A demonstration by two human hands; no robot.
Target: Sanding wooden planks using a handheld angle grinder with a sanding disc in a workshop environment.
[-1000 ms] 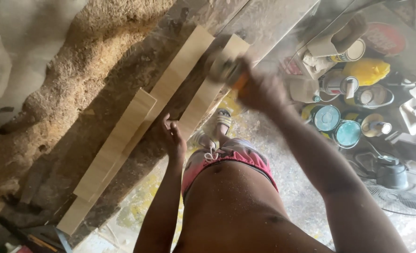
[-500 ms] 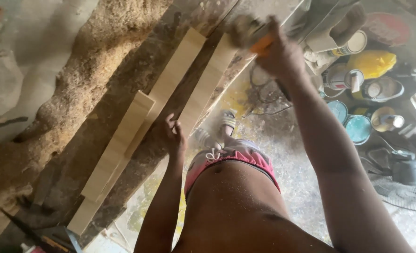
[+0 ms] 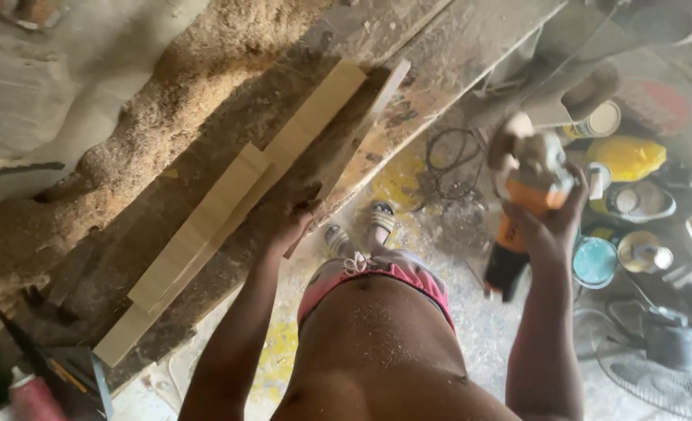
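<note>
My right hand (image 3: 550, 226) grips an orange and grey power sander (image 3: 527, 183), held up in the air to the right of the dark workbench (image 3: 439, 54). My left hand (image 3: 293, 214) holds the near end of a narrow pale wood strip (image 3: 353, 136) that is tipped up on its edge at the bench's front. Two other pale wood strips (image 3: 229, 203) lie flat on the bench just left of it, one stacked partly on the other.
A long heap of sawdust (image 3: 159, 117) runs along the bench's far side. Several paint tins and lids (image 3: 595, 261) stand on the floor at right, with a yellow bag (image 3: 625, 156) and a floor fan (image 3: 673, 355). A black cord (image 3: 447, 160) lies below the bench.
My right hand pulled the sander off the strip's far end and back toward me. My left hand closed on the near strip and tipped it onto its edge.
</note>
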